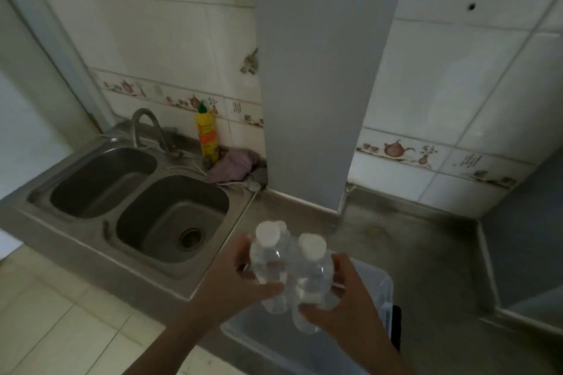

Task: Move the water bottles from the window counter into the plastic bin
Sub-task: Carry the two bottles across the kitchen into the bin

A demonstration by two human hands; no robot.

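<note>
- Above the plastic bin (377, 289), at the lower centre of the head view, two hands carry a cluster of water bottles (289, 271) between them.
- Left hand (234, 277): fingers curled round the left side of the cluster, thumb laid across the front of the left-hand bottle.
- Right hand (347, 301): fingers wrapped round the right side, thumb under the lower part of the right-hand bottle.
- Water bottles: clear, with white caps; two caps show plainly and a third sits just behind the left one. The bottles stand roughly upright, touching one another, caps towards the camera. How many are in the cluster cannot be told for certain.
- Plastic bin: translucent, resting on the grey worktop (426, 237) directly below the bottles; most of its opening is hidden by the hands and forearms. A dark object (396, 326) stands just beside its right wall; what it is cannot be told.
- Double-bowl steel sink (91, 161): set into the worktop to the left, with a curved tap (146, 125) behind it.
- Yellow bottle (208, 134) with a green cap: upright at the tiled wall behind the sink, a pinkish cloth (233, 166) lying just beside it.
- Grey column (320, 70): rises from the back of the worktop, between the sink and the corner.
</note>
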